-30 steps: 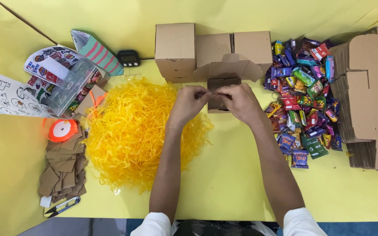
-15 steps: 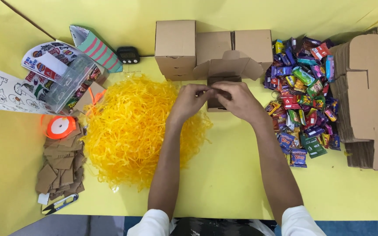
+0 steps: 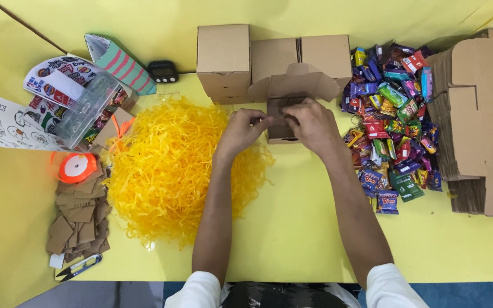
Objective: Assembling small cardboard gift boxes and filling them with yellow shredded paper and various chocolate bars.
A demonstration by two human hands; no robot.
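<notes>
Cardboard box [image 3: 283,117], open at upper centre of the frame, is pinched at its rim by both hands: left hand [image 3: 241,130] and right hand [image 3: 310,122] steady it (flaps up). I see yellow paper shred [image 3: 166,165] left, sweets [image 3: 392,114] right.

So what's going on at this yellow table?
A person is working both hands on a small open cardboard box: the left hand and right hand meet at its flaps. A heap of yellow shredded paper lies to the left, a pile of wrapped sweets to the right, and closed boxes stand behind. Flat box blanks are stacked at the far right.
</notes>
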